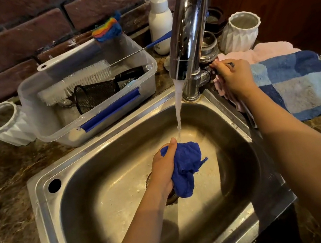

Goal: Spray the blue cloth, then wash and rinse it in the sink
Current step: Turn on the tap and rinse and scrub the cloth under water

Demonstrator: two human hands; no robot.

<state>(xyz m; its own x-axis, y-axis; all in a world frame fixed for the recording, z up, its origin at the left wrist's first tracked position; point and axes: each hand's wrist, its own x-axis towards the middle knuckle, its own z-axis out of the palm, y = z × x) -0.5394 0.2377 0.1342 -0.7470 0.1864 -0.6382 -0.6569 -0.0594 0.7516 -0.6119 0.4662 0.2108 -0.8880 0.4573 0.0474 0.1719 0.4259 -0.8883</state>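
My left hand point(163, 167) is shut on the bunched blue cloth point(186, 166), holding it low over the middle of the steel sink point(101, 147). A stream of water point(179, 108) runs from the chrome faucet point(186, 34) and lands on the top of the cloth beside my thumb. My right hand point(232, 78) grips the faucet handle point(215, 70) at the right of the faucet base. The cloth and my hand hide most of the drain.
A clear plastic bin point(146, 86) with brushes and a black mesh cup sits behind the sink at left. White ribbed cups point(7, 125) point(241, 31) stand at far left and back right. A white pump bottle point(160, 20) stands behind the faucet. A blue patchwork mat point(297, 84) and a pink cloth point(265, 50) lie to the right.
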